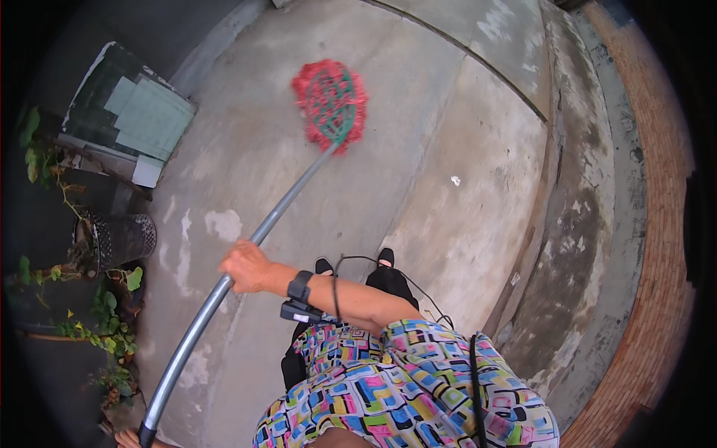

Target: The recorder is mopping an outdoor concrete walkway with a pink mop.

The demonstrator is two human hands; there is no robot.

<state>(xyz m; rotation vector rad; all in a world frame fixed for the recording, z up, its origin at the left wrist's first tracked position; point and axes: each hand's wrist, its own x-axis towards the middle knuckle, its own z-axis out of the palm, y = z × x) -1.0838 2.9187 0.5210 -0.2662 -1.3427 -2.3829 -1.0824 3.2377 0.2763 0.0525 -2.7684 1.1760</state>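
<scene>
My right hand (246,266) reaches across my body and grips the middle of the mop's metal pole (193,336). At the lower left edge, my left hand (129,439) is around the black end of the pole, mostly cut off by the picture's rim. The pole slants up and away to the mop head (331,106), which has a green plastic lattice frame with shaggy red fibres all around it. The head lies on the concrete floor (381,185) ahead of my feet and looks slightly blurred. A black device is strapped to my right wrist.
On the left are pale panels (154,117) against a dark wall, a perforated plant pot (123,241) on its side and trailing vines (109,313). A small white scrap (455,180) lies on the floor. A stained kerb (582,269) and brick paving (666,224) run along the right.
</scene>
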